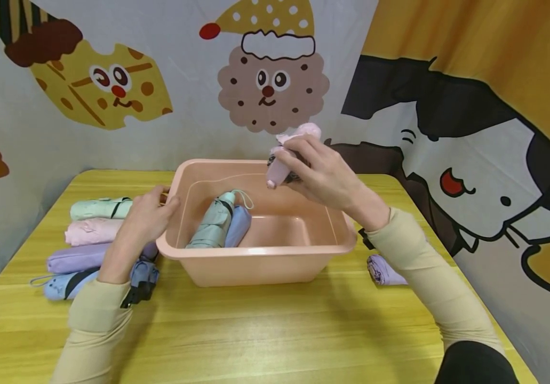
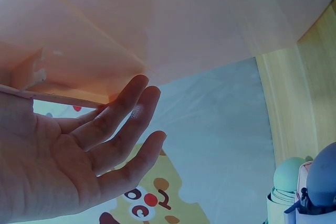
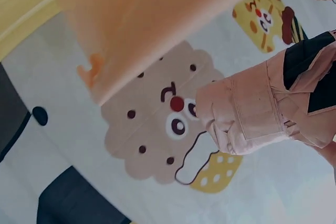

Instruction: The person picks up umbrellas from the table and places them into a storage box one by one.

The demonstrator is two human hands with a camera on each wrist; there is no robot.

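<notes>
My right hand grips a folded pink umbrella above the back of a peach plastic basin. The right wrist view shows the umbrella's pink fabric and a dark part; the fingers are mostly hidden there. At the basin's left rim, my left hand holds on, thumb over the edge and the other fingers loosely bent outside and below it. Inside the basin, on the left, lie a mint-green folded umbrella with a wrist loop and a blue one.
Left of the basin several folded umbrellas lie in a row: mint, pink, purple and blue, partly behind my left arm. A rolled lavender umbrella lies on the right of the wooden table, partly under my right sleeve.
</notes>
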